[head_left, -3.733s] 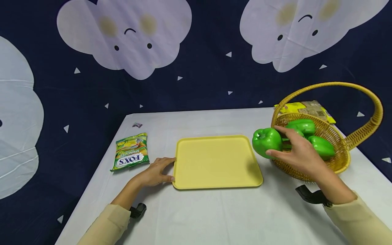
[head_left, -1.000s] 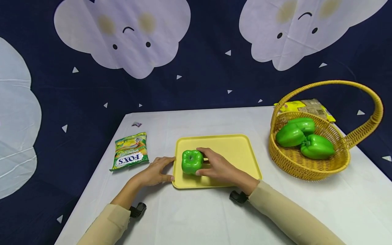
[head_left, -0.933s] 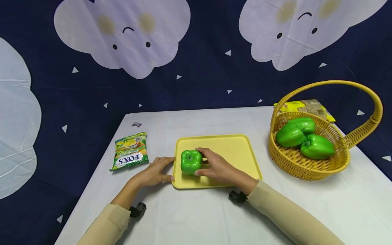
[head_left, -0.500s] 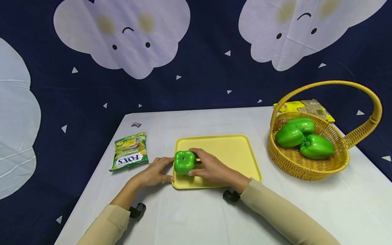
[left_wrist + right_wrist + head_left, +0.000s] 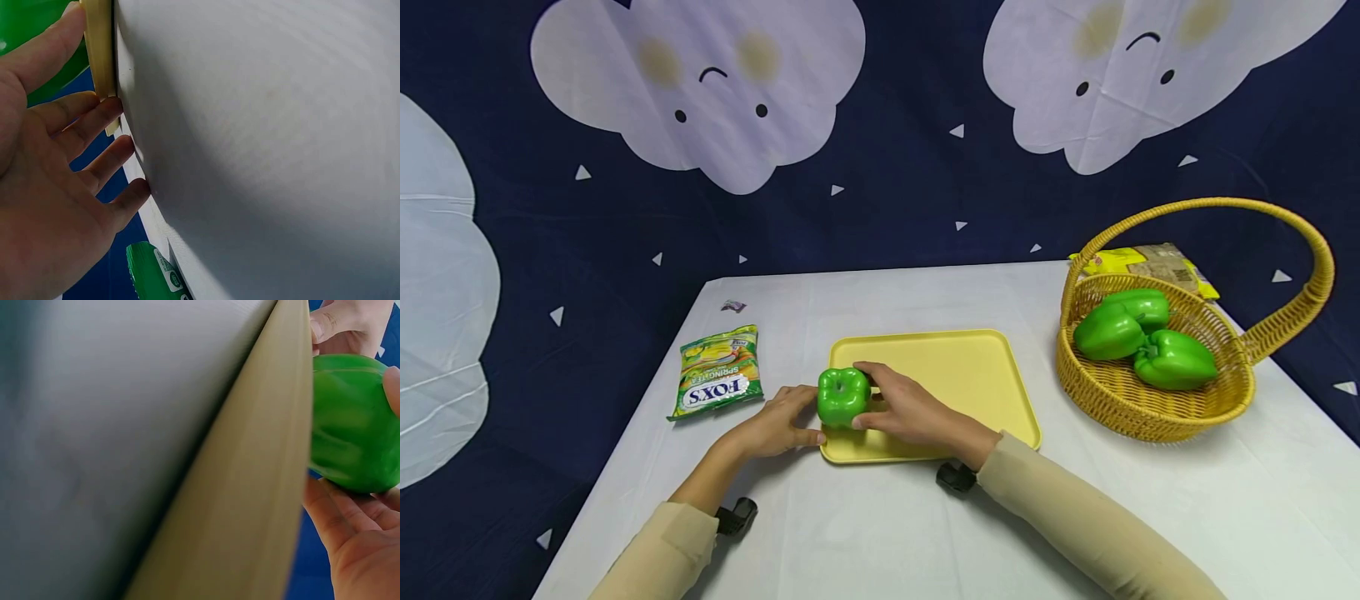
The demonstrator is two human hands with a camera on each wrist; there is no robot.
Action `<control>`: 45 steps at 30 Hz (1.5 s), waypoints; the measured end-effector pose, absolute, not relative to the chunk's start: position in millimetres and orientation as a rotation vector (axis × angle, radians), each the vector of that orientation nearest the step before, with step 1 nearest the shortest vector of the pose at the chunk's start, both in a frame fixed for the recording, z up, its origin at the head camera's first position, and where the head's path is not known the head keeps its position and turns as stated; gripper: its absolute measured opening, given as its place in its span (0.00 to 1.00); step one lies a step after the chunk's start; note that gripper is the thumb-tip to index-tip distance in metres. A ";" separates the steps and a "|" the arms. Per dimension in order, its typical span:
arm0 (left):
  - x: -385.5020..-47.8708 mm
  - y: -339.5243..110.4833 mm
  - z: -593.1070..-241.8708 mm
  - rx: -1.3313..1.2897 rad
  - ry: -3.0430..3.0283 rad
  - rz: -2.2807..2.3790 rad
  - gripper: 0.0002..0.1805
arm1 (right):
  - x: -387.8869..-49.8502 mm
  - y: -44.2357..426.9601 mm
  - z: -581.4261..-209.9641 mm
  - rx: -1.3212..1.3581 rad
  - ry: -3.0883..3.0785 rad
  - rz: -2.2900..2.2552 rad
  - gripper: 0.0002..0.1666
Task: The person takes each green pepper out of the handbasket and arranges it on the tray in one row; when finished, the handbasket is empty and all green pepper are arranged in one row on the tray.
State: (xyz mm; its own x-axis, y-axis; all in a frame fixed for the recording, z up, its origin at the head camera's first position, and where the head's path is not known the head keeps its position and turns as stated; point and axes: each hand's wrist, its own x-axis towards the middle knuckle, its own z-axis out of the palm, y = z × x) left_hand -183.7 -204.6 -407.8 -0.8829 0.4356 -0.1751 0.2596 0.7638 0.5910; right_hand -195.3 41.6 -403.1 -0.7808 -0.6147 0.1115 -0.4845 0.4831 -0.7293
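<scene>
A green bell pepper is at the left end of the yellow tray, close to my left hand. My right hand grips it from the right, thumb on the near side and fingers on the far side, also seen around the pepper in the right wrist view. Whether the pepper's underside touches the tray is hidden. My left hand rests at the tray's left edge with fingers extended. In the left wrist view its thumb lies against the tray rim, and fingertips touch the white tablecloth.
At right stands a wicker basket with a tall handle, holding several green bell peppers. Behind it lies a yellow packet. A green FOX'S bag and a small purple wrapper lie on the left.
My right hand has carried the bell pepper from the basket to the tray, then slid it further left toward my left hand. My left hand has stayed at the tray's edge.
</scene>
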 end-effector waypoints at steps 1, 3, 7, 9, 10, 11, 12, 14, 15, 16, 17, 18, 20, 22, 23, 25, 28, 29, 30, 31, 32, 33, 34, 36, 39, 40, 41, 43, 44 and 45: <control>-183.7 -204.6 -407.9 0.538 2.657 0.828 0.41 | -195.6 41.3 -403.1 -0.960 2.573 -1.164 0.47; -183.7 -204.6 -408.2 0.537 2.656 0.833 0.41 | -196.3 40.8 -403.2 -0.963 2.599 -1.139 0.48; -183.4 -204.5 -408.0 0.538 2.655 0.837 0.42 | -197.4 39.6 -402.9 -0.964 2.629 -1.116 0.48; -183.3 -204.4 -407.6 0.538 2.657 0.834 0.42 | -198.2 38.7 -402.6 -0.956 2.623 -1.121 0.48; -183.2 -204.4 -407.5 0.536 2.657 0.834 0.43 | -198.5 38.3 -402.5 -0.957 2.622 -1.123 0.48; -183.3 -204.3 -407.3 0.535 2.657 0.834 0.43 | -198.7 37.8 -402.2 -0.953 2.618 -1.126 0.48; -183.3 -204.3 -407.2 0.532 2.656 0.833 0.43 | -198.8 37.4 -402.1 -0.952 2.616 -1.129 0.48; -183.3 -204.3 -407.1 0.528 2.656 0.832 0.43 | -198.9 36.7 -401.6 -0.946 2.614 -1.129 0.48; -183.3 -204.3 -407.2 0.526 2.656 0.831 0.43 | -198.8 36.3 -401.4 -0.945 2.616 -1.127 0.48; -183.3 -204.3 -407.3 0.524 2.656 0.832 0.42 | -198.8 36.0 -401.2 -0.943 2.616 -1.124 0.48; -183.3 -204.3 -407.4 0.525 2.657 0.830 0.42 | -198.9 35.7 -401.1 -0.941 2.615 -1.122 0.48; -183.3 -204.3 -407.5 0.526 2.658 0.830 0.42 | -198.9 35.5 -400.9 -0.940 2.614 -1.120 0.48; -183.3 -204.4 -407.8 0.528 2.659 0.831 0.42 | -199.0 35.3 -400.7 -0.938 2.615 -1.111 0.48; -183.2 -204.5 -408.1 0.527 2.658 0.835 0.42 | -198.9 35.4 -400.7 -0.937 2.617 -1.102 0.48; -183.2 -204.5 -408.2 0.529 2.657 0.835 0.42 | -198.8 35.7 -400.7 -0.937 2.619 -1.096 0.48; -183.2 -204.6 -408.4 0.531 2.655 0.836 0.42 | -198.4 36.6 -400.8 -0.940 2.625 -1.085 0.49; -183.4 -204.7 -408.6 0.534 2.654 0.833 0.43 | -197.9 38.8 -401.1 -0.942 2.627 -1.079 0.51; -183.5 -204.8 -408.6 0.535 2.655 0.831 0.43 | -197.8 39.7 -401.1 -0.939 2.626 -1.081 0.51; -183.5 -204.8 -408.7 0.536 2.656 0.830 0.43 | -197.7 40.8 -401.1 -0.935 2.622 -1.086 0.51; -183.5 -204.8 -408.7 0.537 2.657 0.829 0.43 | -197.5 42.1 -401.0 -0.927 2.619 -1.092 0.51; -183.5 -204.8 -408.8 0.535 2.655 0.831 0.43 | -197.1 43.6 -400.5 -0.917 2.615 -1.102 0.51; -183.5 -204.8 -408.9 0.533 2.655 0.832 0.43 | -196.7 45.4 -399.9 -0.905 2.615 -1.111 0.51; -183.4 -204.8 -408.9 0.530 2.654 0.834 0.43 | -196.4 47.4 -399.4 -0.891 2.616 -1.118 0.51; -183.3 -204.7 -409.0 0.525 2.652 0.836 0.43 | -195.4 52.5 -397.3 -0.876 2.621 -1.139 0.51; -183.3 -204.5 -409.0 0.510 2.654 0.836 0.43 | -193.6 62.2 -392.3 -0.872 2.644 -1.160 0.50; -183.2 -204.4 -408.9 0.508 2.654 0.835 0.43 | -193.3 65.7 -390.6 -0.875 2.657 -1.161 0.49; -183.2 -204.3 -408.7 0.505 2.656 0.833 0.43 | -193.1 69.7 -388.5 -0.882 2.670 -1.163 0.49; -183.3 -204.2 -408.6 0.503 2.658 0.833 0.44 | -192.8 78.3 -384.1 -0.891 2.699 -1.172 0.48; -183.3 -204.2 -408.7 0.506 2.657 0.834 0.44 | -192.8 82.8 -381.9 -0.899 2.716 -1.173 0.47; -183.3 -204.2 -408.9 0.510 2.658 0.835 0.44 | -192.9 87.5 -379.8 -0.912 2.730 -1.182 0.46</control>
State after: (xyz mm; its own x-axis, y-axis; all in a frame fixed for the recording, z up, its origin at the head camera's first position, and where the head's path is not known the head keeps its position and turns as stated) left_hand -183.3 -204.2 -408.9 -0.8894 0.4194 -0.1819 0.2400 0.7671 0.5950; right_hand -192.9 87.5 -379.8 -0.8278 -0.5254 0.1964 -0.5028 0.5397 -0.6753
